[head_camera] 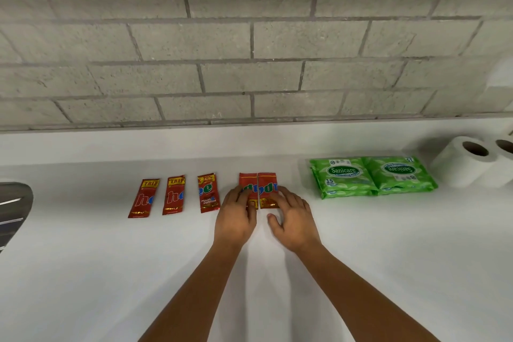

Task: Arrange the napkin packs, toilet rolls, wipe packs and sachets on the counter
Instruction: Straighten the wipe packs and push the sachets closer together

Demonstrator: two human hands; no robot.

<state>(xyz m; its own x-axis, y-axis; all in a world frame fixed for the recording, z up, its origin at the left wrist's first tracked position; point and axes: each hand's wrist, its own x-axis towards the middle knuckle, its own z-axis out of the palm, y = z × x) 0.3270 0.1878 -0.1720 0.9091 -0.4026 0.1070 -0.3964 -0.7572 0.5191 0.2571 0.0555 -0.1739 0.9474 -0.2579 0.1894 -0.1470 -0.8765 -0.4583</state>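
We have bare counter [277, 300] all across the near side. Farther back, five red sachets [173, 195] form a row, with passable gaps between the left three; both hands cover the touching right pair. Right of them lie two green wipe packs [372, 176], then toilet rolls [469, 159]. A metal object [12, 208] blocks the left edge.

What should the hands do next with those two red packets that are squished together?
Probably slide the right sachet rightward with the right hand. It touches the sachet under the left hand, while the three sachets to the left lie evenly gapped.
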